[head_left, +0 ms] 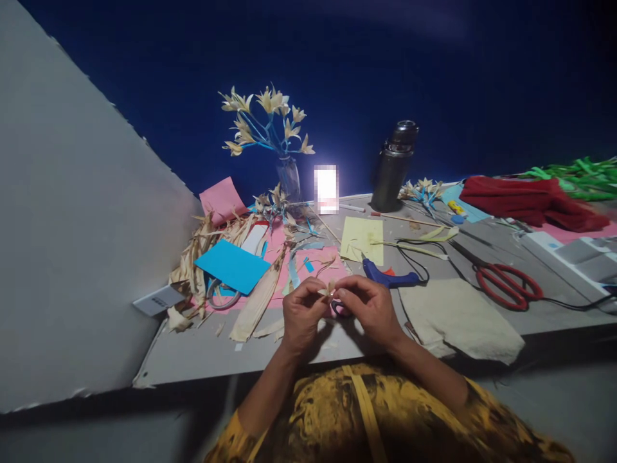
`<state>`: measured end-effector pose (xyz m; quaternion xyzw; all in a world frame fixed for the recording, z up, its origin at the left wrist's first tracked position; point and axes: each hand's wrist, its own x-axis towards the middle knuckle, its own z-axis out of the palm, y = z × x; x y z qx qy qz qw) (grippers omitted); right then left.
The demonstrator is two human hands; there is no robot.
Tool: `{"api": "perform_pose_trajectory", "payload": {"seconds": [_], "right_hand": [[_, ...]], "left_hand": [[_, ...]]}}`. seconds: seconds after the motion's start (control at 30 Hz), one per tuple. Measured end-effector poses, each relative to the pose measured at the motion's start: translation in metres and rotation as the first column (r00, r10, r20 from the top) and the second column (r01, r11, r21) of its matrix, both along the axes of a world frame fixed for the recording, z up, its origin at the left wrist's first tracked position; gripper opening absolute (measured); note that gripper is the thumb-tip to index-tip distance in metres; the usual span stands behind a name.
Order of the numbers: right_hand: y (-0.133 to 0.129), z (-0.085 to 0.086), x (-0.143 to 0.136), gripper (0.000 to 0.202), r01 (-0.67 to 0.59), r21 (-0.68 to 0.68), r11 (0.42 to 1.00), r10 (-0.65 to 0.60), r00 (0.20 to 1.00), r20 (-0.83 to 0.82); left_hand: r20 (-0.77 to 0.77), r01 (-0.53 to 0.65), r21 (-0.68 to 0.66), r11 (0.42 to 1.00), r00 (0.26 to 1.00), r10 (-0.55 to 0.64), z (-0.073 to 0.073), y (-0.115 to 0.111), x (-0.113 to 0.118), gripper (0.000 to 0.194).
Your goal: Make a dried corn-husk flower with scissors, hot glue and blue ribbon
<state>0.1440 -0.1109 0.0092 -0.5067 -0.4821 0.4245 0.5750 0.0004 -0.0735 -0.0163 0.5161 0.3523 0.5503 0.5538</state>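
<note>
A small pale flower (330, 290), which looks made of dried husk, is pinched between the fingertips of both hands above the table's front part. My left hand (303, 315) closes on its left side, thumb and forefinger together. From the other side my right hand (371, 310) meets it with thumb and fingers bent; the fingers hide part of the flower. Just below the fingertips shows a dark loop (340, 309), perhaps a scissors handle. To the right of my right hand lies a blue glue gun (391, 276). Dried husk pieces (260, 307) lie left of my left hand.
Behind stand a glass vase (289, 177) of husk flowers (270, 103), a bright lamp (326, 190) and a steel flask (393, 170). Red-handled scissors (511, 287), a cream cloth (457, 318) and a red cloth (525, 199) lie right. Blue paper (232, 265) lies left, near the wall (87, 225).
</note>
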Motion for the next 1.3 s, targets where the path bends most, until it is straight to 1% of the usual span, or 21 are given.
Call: {"api": "perform_pose_trajectory", "payload": {"seconds": [0.13, 0.2, 0.3, 0.4, 0.47, 0.5, 0.57, 0.63, 0.73, 0.8, 0.93, 1.03, 1.1, 1.13, 1.23, 1.3], "right_hand": [[0.001, 0.002, 0.004, 0.027, -0.041, -0.016, 0.999, 0.041, 0.999, -0.011], [0.001, 0.001, 0.004, 0.028, -0.050, -0.050, 0.997, 0.048, 0.998, -0.043], [0.001, -0.003, 0.002, 0.025, -0.068, -0.112, 0.991, 0.052, 0.989, -0.141], [0.001, -0.006, -0.001, 0.023, -0.098, -0.131, 0.987, 0.064, 0.967, -0.245], [0.002, -0.007, -0.002, 0.023, -0.118, -0.121, 0.986, 0.077, 0.951, -0.298], [0.002, -0.007, -0.002, 0.024, -0.121, -0.120, 0.985, 0.077, 0.944, -0.322], [0.002, -0.006, -0.001, 0.027, -0.114, -0.131, 0.985, 0.062, 0.935, -0.350], [0.001, -0.005, 0.000, 0.028, -0.101, -0.162, 0.982, 0.039, 0.938, -0.346], [0.000, -0.003, 0.003, 0.027, -0.088, -0.199, 0.976, 0.027, 0.956, -0.291], [-0.002, -0.001, 0.006, 0.026, -0.093, -0.193, 0.977, 0.048, 0.973, -0.227], [-0.012, 0.000, 0.019, 0.027, -0.155, -0.155, 0.976, 0.155, 0.988, -0.013], [-0.026, -0.006, 0.034, 0.029, -0.185, -0.164, 0.969, 0.212, 0.963, 0.168], [-0.036, -0.012, 0.044, 0.030, -0.195, -0.161, 0.967, 0.232, 0.938, 0.259], [-0.040, -0.016, 0.048, 0.030, -0.192, -0.159, 0.968, 0.231, 0.930, 0.285], [-0.046, -0.021, 0.052, 0.036, -0.159, -0.178, 0.971, 0.210, 0.924, 0.321], [-0.045, -0.020, 0.050, 0.040, -0.123, -0.206, 0.971, 0.189, 0.922, 0.339]], "left_hand": [[-0.054, 0.010, 0.142, 0.990, 0.999, -0.002, 0.006, -0.001, 0.002, 0.011], [-0.082, 0.018, 0.180, 0.984, 0.997, -0.004, 0.008, -0.002, 0.001, 0.011], [-0.128, 0.051, 0.232, 0.971, 0.992, -0.022, 0.007, -0.002, -0.002, 0.009], [-0.174, 0.094, 0.284, 0.954, 0.984, -0.045, 0.006, 0.000, -0.006, 0.009], [-0.164, 0.109, 0.251, 0.962, 0.984, -0.068, 0.005, 0.002, -0.008, 0.010], [-0.133, 0.114, 0.203, 0.973, 0.987, -0.089, 0.005, 0.003, -0.008, 0.010], [-0.010, 0.129, 0.061, 0.990, 0.992, -0.129, 0.005, 0.003, -0.007, 0.014], [0.149, 0.166, -0.091, 0.982, 0.977, -0.152, 0.005, 0.001, -0.005, 0.020], [0.340, 0.232, -0.251, 0.940, 0.930, -0.139, 0.005, -0.003, -0.002, 0.022], [0.391, 0.263, -0.303, 0.916, 0.911, -0.132, 0.006, -0.004, -0.002, 0.022], [0.400, 0.281, -0.301, 0.912, 0.905, -0.147, 0.010, -0.006, -0.012, 0.022], [0.405, 0.269, -0.287, 0.919, 0.904, -0.139, 0.014, -0.008, -0.026, 0.023], [0.348, 0.218, -0.297, 0.930, 0.931, -0.108, 0.013, -0.008, -0.036, 0.024], [0.297, 0.165, -0.290, 0.943, 0.952, -0.075, 0.012, -0.008, -0.039, 0.024], [0.121, -0.025, -0.179, 0.984, 0.992, 0.047, 0.001, -0.006, -0.046, 0.020], [0.051, -0.085, -0.097, 0.992, 0.995, 0.090, -0.006, -0.004, -0.049, 0.018]]}}
